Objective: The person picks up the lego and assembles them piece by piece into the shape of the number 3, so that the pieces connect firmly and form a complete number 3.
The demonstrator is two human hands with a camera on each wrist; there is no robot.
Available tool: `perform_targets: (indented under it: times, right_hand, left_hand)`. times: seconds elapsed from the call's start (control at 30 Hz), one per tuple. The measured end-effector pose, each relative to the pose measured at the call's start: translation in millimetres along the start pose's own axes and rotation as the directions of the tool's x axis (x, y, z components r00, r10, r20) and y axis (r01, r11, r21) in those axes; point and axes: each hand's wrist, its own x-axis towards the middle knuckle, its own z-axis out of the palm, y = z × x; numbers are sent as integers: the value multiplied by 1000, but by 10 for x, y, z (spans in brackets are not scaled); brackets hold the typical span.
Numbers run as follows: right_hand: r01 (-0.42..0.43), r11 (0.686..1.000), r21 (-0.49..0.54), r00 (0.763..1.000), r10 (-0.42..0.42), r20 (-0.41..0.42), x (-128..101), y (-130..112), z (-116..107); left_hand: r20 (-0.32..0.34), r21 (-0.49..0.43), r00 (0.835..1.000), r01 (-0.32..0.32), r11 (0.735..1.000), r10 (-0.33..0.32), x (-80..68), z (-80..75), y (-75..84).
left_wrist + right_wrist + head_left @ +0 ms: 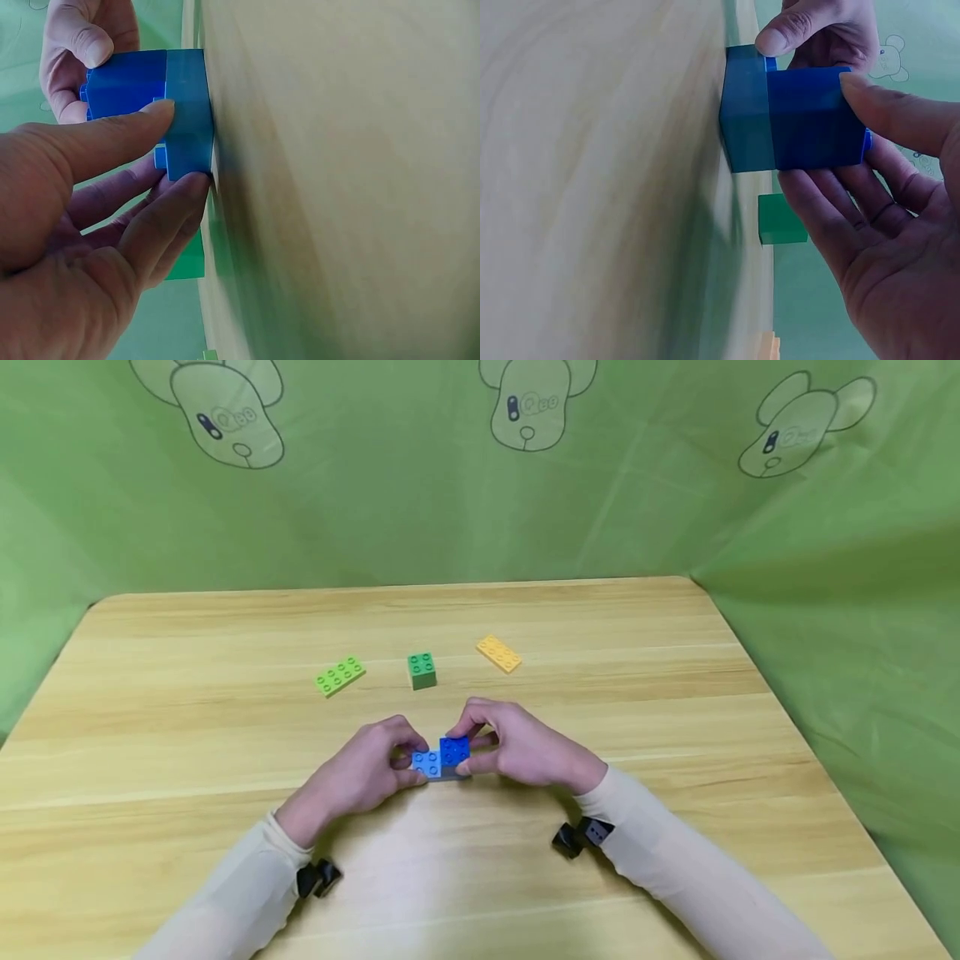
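Note:
A light blue building brick point(427, 763) lies on the table with a dark blue brick point(454, 751) seated on its right half. My left hand point(372, 763) pinches the light blue brick at its left end, thumb on the near side and fingers on the far side. The dark blue brick is between the thumb and fingers of my right hand point(519, 745). In the right wrist view the dark blue brick point(817, 118) sits flush against the light blue one point(748, 112). Studs on the light blue brick's left half show beside my left thumb point(154, 112).
Beyond the hands lie a lime green plate point(341, 677), a green brick point(422, 671) and a yellow-orange plate point(498, 654). A green curtain point(420, 510) hangs behind the wooden table point(187, 710) and along its sides.

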Motion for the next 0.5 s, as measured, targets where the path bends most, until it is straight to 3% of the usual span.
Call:
perform_targets:
  times: [0.23, 0.5]
  right_hand:
    - [21, 1000, 2, 999, -21, 24, 4, 8, 10]
    - [-26, 1000, 17, 999, 25, 25, -7, 28, 20]
  left_hand:
    - [-4, 2, 1000, 10, 1000, -10, -3, -2, 5]
    - [1, 1, 1000, 20, 1000, -20, 4, 10, 12]
